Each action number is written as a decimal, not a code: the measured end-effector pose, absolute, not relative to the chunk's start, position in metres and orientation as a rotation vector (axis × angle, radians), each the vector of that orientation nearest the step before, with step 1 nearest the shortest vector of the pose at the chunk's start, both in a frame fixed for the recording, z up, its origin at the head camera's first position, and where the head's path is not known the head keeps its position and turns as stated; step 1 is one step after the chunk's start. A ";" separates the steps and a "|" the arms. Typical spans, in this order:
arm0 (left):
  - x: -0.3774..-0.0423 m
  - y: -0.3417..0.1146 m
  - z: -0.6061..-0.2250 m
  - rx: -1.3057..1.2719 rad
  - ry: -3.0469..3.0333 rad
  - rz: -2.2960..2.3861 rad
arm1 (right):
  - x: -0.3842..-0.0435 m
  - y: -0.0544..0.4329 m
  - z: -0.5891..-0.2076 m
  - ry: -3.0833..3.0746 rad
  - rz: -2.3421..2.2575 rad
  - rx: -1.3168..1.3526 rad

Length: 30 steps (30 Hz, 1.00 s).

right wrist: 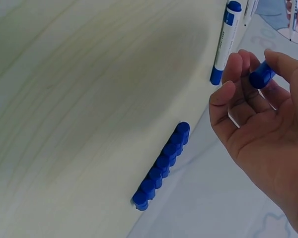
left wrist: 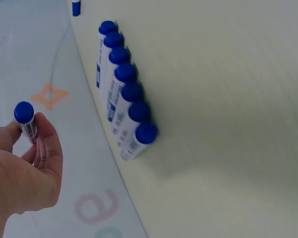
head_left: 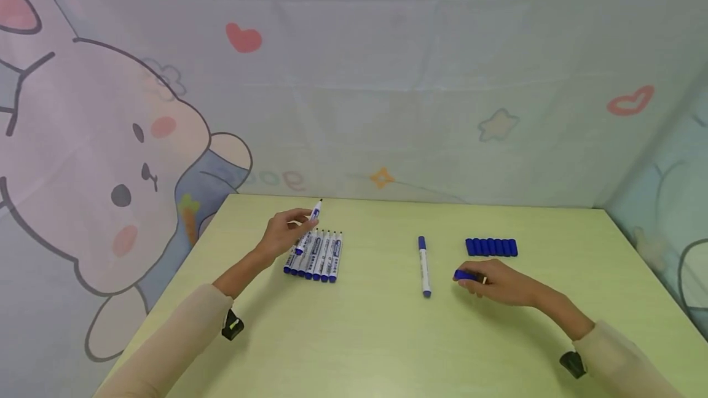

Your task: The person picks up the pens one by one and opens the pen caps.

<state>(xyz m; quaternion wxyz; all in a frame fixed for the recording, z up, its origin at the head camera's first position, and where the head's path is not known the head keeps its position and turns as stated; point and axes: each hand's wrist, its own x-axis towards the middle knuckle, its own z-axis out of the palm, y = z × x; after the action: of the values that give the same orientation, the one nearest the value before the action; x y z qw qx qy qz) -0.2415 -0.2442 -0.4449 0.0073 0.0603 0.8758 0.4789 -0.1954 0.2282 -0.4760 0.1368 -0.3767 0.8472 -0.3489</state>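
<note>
My left hand [head_left: 284, 233] pinches an uncapped whiteboard marker [head_left: 316, 210], its dark tip pointing up and away, above a row of several uncapped markers [head_left: 324, 257] lying side by side. In the left wrist view the held marker's blue end [left wrist: 24, 112] faces the camera. Between thumb and fingers, my right hand [head_left: 500, 283] pinches a blue marker cap [right wrist: 261, 76] above the table. A capped marker [head_left: 424, 266] lies just left of the right hand. Beyond that hand sits a row of several blue caps [head_left: 491, 247], touching side by side.
The pale yellow-green table [head_left: 376, 343] ends at a back edge against a printed cloth [head_left: 387, 78] with a rabbit and hearts. Another cloth panel [head_left: 675, 201] hangs at the right side. A dark wrist device [head_left: 232, 326] is below the left sleeve.
</note>
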 end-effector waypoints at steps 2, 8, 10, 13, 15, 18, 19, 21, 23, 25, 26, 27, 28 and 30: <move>-0.242 -0.252 -0.447 0.158 2.761 1.481 | -0.195 0.228 -0.475 2.454 -1.009 -1.093; -0.241 -0.271 -0.453 0.133 2.818 1.437 | -0.197 0.228 -0.480 2.430 -1.029 -1.086; -0.240 -0.276 -0.455 0.118 2.844 1.414 | -0.198 0.228 -0.482 2.415 -1.030 -1.083; -0.239 -0.281 -0.456 0.096 2.866 1.394 | -0.198 0.229 -0.483 2.408 -1.025 -1.081; -0.239 -0.283 -0.457 0.077 2.870 1.396 | -0.199 0.230 -0.482 2.412 -1.019 -1.077; -0.240 -0.285 -0.461 0.038 2.872 1.399 | -0.199 0.232 -0.481 2.416 -1.017 -1.074; -0.240 -0.286 -0.462 0.022 2.870 1.395 | -0.199 0.233 -0.481 2.414 -1.018 -1.076; -0.240 -0.288 -0.465 -0.009 2.859 1.385 | -0.198 0.234 -0.481 2.411 -1.022 -1.083; -0.239 -0.289 -0.470 -0.035 2.843 1.371 | -0.198 0.234 -0.480 2.412 -1.026 -1.089; -0.239 -0.289 -0.474 -0.048 2.824 1.369 | -0.198 0.233 -0.480 2.410 -1.031 -1.095; -0.240 -0.290 -0.476 -0.056 2.821 1.366 | -0.198 0.232 -0.480 2.407 -1.033 -1.095; -0.241 -0.290 -0.479 -0.064 2.822 1.362 | -0.198 0.231 -0.480 2.406 -1.032 -1.096; -0.241 -0.291 -0.481 -0.069 2.823 1.358 | -0.198 0.229 -0.480 2.400 -1.032 -1.096; -0.242 -0.291 -0.485 -0.092 2.831 1.348 | -0.198 0.227 -0.480 2.389 -1.031 -1.094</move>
<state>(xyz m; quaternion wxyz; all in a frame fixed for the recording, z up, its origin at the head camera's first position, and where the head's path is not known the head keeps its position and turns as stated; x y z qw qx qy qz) -0.2425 -0.2913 -0.4845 0.0024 -0.0293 0.9024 0.4298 -0.1983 0.2265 -0.4799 0.1586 -0.3827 0.8356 -0.3607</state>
